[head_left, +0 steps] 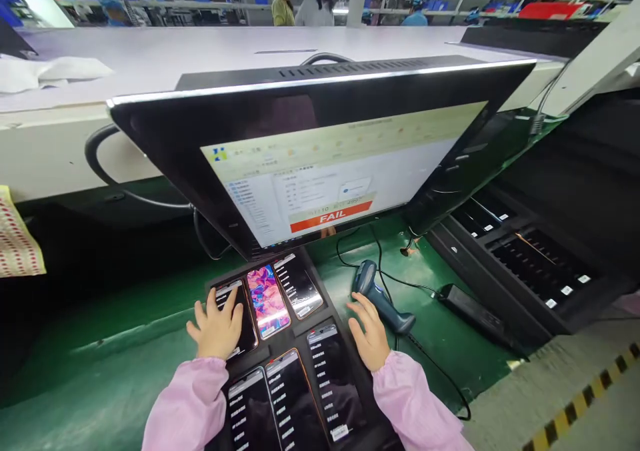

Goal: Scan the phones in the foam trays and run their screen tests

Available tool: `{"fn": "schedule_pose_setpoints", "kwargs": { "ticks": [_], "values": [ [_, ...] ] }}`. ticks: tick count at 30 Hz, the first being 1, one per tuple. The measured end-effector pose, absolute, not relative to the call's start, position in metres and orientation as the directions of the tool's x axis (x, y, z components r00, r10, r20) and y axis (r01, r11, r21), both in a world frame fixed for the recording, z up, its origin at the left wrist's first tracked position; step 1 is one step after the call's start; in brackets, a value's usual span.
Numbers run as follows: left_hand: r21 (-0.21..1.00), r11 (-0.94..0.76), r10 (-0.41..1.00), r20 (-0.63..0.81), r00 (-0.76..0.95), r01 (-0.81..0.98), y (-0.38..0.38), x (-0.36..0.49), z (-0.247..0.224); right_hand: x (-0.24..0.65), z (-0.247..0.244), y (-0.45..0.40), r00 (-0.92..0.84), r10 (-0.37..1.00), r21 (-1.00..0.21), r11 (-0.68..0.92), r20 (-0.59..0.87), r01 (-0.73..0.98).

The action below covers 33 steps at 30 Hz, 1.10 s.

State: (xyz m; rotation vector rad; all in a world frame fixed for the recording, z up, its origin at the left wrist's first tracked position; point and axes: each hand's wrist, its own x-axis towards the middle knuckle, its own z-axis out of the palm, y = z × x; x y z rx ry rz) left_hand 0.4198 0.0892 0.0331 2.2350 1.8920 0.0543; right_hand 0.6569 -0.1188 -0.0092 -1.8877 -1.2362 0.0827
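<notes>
Several smartphones lie face up in a black tray point(257, 356) on the green bench. My left hand point(219, 326) is spread over the far-left phone point(249, 334), hiding much of its screen; whether the fingertips touch it I cannot tell. Beside that phone, one with a pink and purple picture point(269, 300) is lit, and another phone point(298, 284) shows a text list. In the nearer row, three phones, one of them a dark phone point(333, 381), show similar lists. My right hand point(369, 331) is open, its fingers apart, next to a dark blue barcode scanner point(383, 299) lying on its side.
A monitor point(320, 171) stands behind the tray and shows a red FAIL banner point(332, 216). Cables and a black power adapter point(477, 319) lie to the right of the scanner. Further right sits another black tray point(537, 264) with devices. People are in the background.
</notes>
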Motion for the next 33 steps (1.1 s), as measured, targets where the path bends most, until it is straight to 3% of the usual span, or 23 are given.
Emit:
{"fn": "schedule_pose_setpoints", "kwargs": {
  "ticks": [5, 9, 14, 19, 22, 27, 33],
  "values": [
    [0.329, 0.069, 0.977, -0.215, 0.004, 0.942, 0.073, 0.377, 0.008, 0.661, -0.016, -0.141, 0.52, 0.797, -0.727, -0.156, 0.307, 0.668],
    [0.625, 0.18, 0.931, -0.357, 0.073, 0.76, 0.033, 0.351, -0.005, 0.652, -0.024, -0.159, 0.494, 0.835, -0.778, -0.135, 0.244, 0.614],
    [0.831, 0.179, 0.95, -0.284, 0.126, 0.526, -0.019, 0.339, -0.019, 0.633, -0.045, -0.172, 0.476, 0.867, -0.84, -0.143, 0.149, 0.524],
    [0.889, 0.141, 0.973, -0.206, 0.107, 0.436, -0.03, 0.342, -0.028, 0.622, -0.047, -0.179, 0.474, 0.871, -0.848, -0.154, 0.125, 0.507],
    [0.88, 0.108, 0.972, -0.192, 0.138, 0.462, -0.025, 0.35, -0.025, 0.622, -0.033, -0.17, 0.444, 0.872, -0.741, -0.16, 0.203, 0.653],
    [0.795, 0.073, 0.965, -0.209, 0.159, 0.602, -0.011, 0.361, -0.017, 0.616, 0.0, -0.118, 0.161, 0.927, -0.581, 0.072, 0.339, 0.81],
    [0.757, -0.05, 0.967, -0.127, 0.221, 0.652, 0.013, 0.372, -0.016, 0.591, 0.016, -0.058, -0.119, 0.973, -0.597, 0.214, 0.195, 0.773]
  ]
}}
